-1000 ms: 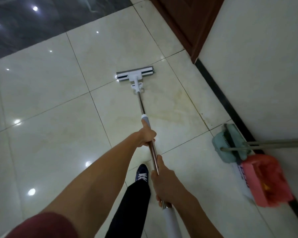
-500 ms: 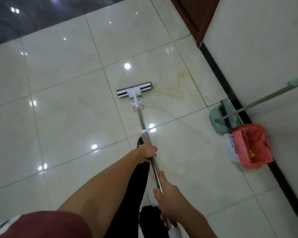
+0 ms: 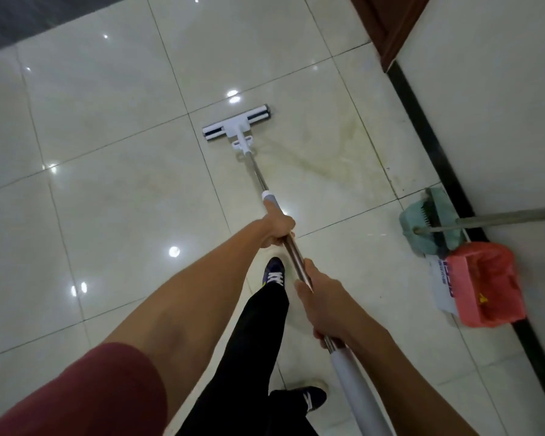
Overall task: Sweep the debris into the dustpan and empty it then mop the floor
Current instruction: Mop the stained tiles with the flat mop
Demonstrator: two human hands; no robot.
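Both hands clamp the mop handle [image 3: 291, 247]: left hand [image 3: 277, 229] far for steering, right hand [image 3: 323, 298] near for pushing. The mop head [image 3: 236, 122] lies flat on the tiled floor [image 3: 107, 199], left of a yellowish stain [image 3: 328, 158]. Broom [image 3: 428, 221] and pink-bagged dustpan [image 3: 482, 284] rest against the right wall, apparently finished with.

The broom handle [image 3: 513, 215] runs off the right edge; print on the white box [image 3: 441, 287] is blurred.
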